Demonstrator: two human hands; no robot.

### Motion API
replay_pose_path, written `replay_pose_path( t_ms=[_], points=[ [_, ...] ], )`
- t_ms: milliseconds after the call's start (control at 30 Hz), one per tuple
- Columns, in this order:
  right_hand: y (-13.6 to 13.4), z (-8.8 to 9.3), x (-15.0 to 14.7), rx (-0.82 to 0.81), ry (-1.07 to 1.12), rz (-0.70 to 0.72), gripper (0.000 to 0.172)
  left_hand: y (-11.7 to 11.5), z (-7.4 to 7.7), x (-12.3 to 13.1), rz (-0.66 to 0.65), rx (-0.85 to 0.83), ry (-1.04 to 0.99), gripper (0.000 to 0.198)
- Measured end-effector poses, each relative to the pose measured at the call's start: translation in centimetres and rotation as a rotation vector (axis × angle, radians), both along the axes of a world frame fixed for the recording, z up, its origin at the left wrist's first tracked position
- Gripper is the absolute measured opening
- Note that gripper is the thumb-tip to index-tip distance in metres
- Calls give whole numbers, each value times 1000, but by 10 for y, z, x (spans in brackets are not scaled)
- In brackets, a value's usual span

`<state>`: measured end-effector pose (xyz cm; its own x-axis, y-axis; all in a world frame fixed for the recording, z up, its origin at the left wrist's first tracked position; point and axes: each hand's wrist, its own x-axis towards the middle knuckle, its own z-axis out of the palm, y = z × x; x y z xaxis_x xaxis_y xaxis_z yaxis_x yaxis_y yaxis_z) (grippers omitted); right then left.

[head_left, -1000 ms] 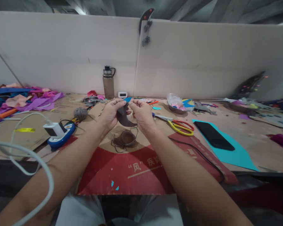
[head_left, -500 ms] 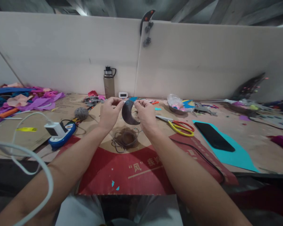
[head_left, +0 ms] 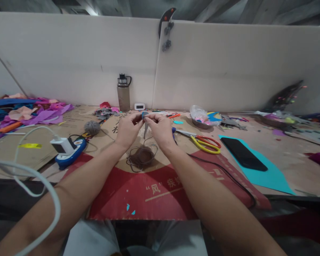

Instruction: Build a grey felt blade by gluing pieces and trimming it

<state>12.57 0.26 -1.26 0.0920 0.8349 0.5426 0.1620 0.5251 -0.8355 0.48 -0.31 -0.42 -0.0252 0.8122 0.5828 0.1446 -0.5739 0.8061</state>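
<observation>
- Head camera: I have the left hand point(head_left: 129, 129) with thumb and forefinger brought together at the top of the dark crescent piece point(head_left: 145, 131), the other fingers curled.
- Right hand point(head_left: 161, 129): thumb and forefinger pinch the same piece, close beside the left fingertips; how firmly either hand grips, I cannot tell.
- That piece hangs between the two hands, raised above the worktop, nearly edge-on to me, its narrow end pointing down and a bit of blue point(head_left: 144, 114) showing at the top.
- Below the hands, I see a loose coil of brown cord point(head_left: 141, 158) on the red-and-tan cardboard point(head_left: 109, 202).
- Right of the right hand lie scissors point(head_left: 205, 145) with one red and one yellow handle; farther over, a black smartphone point(head_left: 244, 154) rests on a turquoise sheet point(head_left: 277, 181).
- Left of the left hand I find a grey yarn ball point(head_left: 92, 128) and a blue-and-white power strip point(head_left: 69, 161) with a white charger point(head_left: 62, 146) plugged in.
- Beyond the hands, a water bottle point(head_left: 123, 96) stands upright near a small white digital display point(head_left: 139, 106), before the pale partition point(head_left: 96, 49).
- Far left, I see purple, blue and peach scraps point(head_left: 48, 117) heaped up.
</observation>
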Motion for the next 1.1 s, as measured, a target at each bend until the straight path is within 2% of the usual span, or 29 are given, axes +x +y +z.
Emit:
replay_pose_path(
  t_ms=[167, 267, 367, 633, 800, 967, 1100],
  points=[
    [-1, 0, 0, 31, -32, 29, 17, 2, -1, -1, 14, -40, -64, 15],
    [-1, 1, 0, 44, -27, 2, 16, 5, -4, -1, 22, -70, -54, 8],
    [-3, 4, 2, 40, -24, -22, 13, 4, -4, -1, 4, -117, -84, 12],
    [-2, 3, 4, 43, -16, -40, 10, 1, -2, 3, -151, -260, -229, 19],
    [2, 1, 4, 46, -20, -47, 13, 4, -3, 4, -244, -235, -292, 19],
    [3, 2, 5, 51, -20, -48, 13, 5, -4, 4, -222, -200, -313, 18],
    [2, 2, 3, 37, -9, 7, 11, 9, -6, 3, -178, -193, -355, 17]
  ],
)
